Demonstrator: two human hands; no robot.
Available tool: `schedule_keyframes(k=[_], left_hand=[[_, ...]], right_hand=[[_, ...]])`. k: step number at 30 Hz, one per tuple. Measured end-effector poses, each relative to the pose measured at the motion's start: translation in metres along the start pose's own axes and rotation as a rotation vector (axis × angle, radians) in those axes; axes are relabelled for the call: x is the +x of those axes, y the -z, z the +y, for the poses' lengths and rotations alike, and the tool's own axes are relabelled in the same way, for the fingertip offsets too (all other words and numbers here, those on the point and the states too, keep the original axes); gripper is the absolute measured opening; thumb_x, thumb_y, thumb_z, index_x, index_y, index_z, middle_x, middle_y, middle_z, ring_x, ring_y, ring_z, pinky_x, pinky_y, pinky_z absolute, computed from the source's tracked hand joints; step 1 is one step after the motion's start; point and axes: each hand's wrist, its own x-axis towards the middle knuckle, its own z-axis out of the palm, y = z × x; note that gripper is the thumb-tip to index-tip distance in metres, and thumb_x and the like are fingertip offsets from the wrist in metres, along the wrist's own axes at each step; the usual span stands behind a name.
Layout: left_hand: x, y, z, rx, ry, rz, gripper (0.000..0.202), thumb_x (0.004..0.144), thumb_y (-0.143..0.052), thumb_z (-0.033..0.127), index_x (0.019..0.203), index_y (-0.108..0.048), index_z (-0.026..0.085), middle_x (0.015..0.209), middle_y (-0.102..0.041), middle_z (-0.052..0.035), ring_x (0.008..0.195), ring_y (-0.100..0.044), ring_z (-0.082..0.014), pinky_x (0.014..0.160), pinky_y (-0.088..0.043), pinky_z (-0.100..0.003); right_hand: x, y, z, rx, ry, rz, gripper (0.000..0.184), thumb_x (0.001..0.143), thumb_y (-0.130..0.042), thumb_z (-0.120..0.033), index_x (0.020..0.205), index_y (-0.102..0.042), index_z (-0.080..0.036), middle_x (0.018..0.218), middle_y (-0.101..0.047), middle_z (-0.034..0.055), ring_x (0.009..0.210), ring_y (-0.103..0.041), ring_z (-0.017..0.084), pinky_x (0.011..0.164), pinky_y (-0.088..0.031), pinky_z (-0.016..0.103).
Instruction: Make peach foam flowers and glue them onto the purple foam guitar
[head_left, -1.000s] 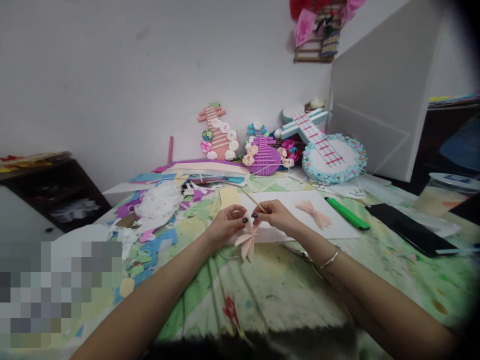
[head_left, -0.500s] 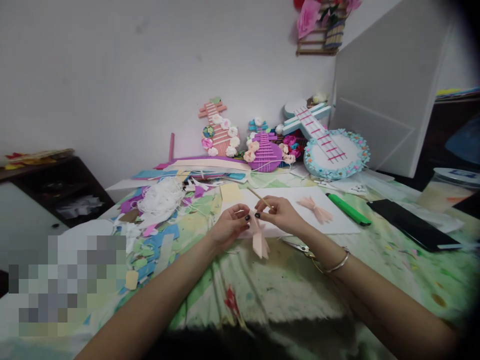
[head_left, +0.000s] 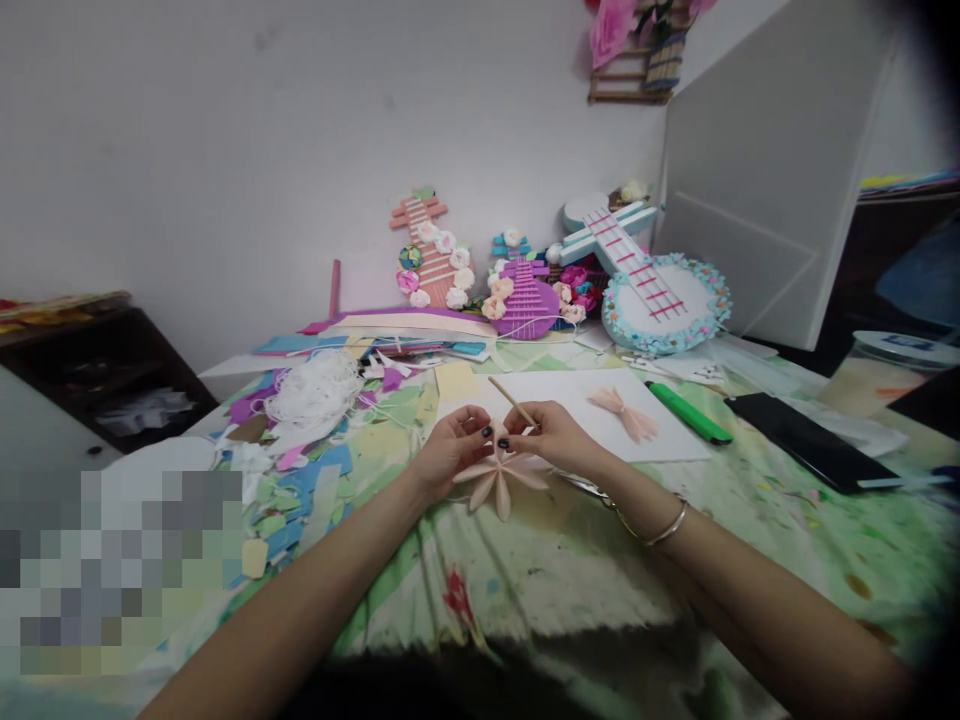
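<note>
My left hand and my right hand meet over the middle of the table, both pinching the centre of a pale pink folded paper flower whose petals fan out below my fingertips. My right hand also grips a thin wooden stick that points up and to the left. A second pink paper bow lies on a white sheet just beyond my right hand. A metal bangle circles my right wrist.
A green marker, a black phone, scissors under my right wrist, a white string pile, coloured paper scraps, guitar-shaped crafts against the wall, a white board at right, a dark cabinet at left.
The pink paper flower's petals have spread out wider below my fingers. Both hands stay pinched together at its centre, shifted slightly.
</note>
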Motion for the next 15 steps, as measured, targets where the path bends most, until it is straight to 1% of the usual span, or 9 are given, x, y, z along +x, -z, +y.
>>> schedule_keyframes(k=[2,5,8,11,15], left_hand=[[0.0005,0.0006,-0.0015,0.015,-0.013,0.028,0.03,0.06,-0.08,0.021,0.077,-0.055,0.014,0.071,-0.062,0.0016,0.061,-0.059,-0.0088,0.061,-0.047,-0.021],[0.0009,0.0013,-0.0031,0.032,-0.036,0.032,0.033,0.058,-0.081,0.023,0.079,-0.057,0.014,0.074,-0.063,0.0004,0.064,-0.061,-0.0103,0.063,-0.047,-0.023],[0.0001,0.0003,-0.0034,0.082,-0.029,0.032,0.037,0.056,-0.082,0.022,0.084,-0.058,0.015,0.077,-0.065,-0.0009,0.067,-0.062,-0.0125,0.064,-0.047,-0.024],[-0.0014,-0.0015,-0.0029,0.141,-0.016,0.04,0.041,0.054,-0.083,0.021,0.084,-0.057,0.015,0.074,-0.066,-0.0013,0.068,-0.063,-0.014,0.064,-0.047,-0.024],[-0.0022,-0.0018,-0.0031,0.211,-0.055,0.053,0.038,0.055,-0.082,0.022,0.083,-0.057,0.015,0.073,-0.065,-0.0007,0.067,-0.062,-0.0132,0.065,-0.047,-0.024]], right_hand=[[-0.0007,-0.0015,0.0006,-0.008,0.001,0.008,0.014,0.071,-0.065,-0.029,0.073,-0.064,-0.015,0.069,-0.063,0.0001,0.066,-0.057,0.013,0.06,-0.042,0.022],[0.0006,-0.0013,0.0029,-0.015,-0.008,0.036,0.013,0.071,-0.065,-0.029,0.072,-0.064,-0.016,0.069,-0.064,0.0004,0.067,-0.057,0.013,0.062,-0.042,0.023],[0.003,-0.0004,0.0064,-0.008,-0.01,0.066,0.013,0.072,-0.064,-0.029,0.072,-0.064,-0.016,0.069,-0.065,0.0005,0.067,-0.058,0.014,0.064,-0.043,0.024],[0.0038,-0.0003,0.0083,-0.025,0.006,0.086,0.014,0.073,-0.063,-0.03,0.072,-0.064,-0.016,0.068,-0.064,0.0003,0.067,-0.057,0.014,0.063,-0.043,0.023],[0.0021,-0.0012,0.0062,-0.026,0.001,0.106,0.016,0.073,-0.063,-0.032,0.071,-0.064,-0.016,0.067,-0.064,0.0004,0.067,-0.056,0.014,0.062,-0.042,0.023]])
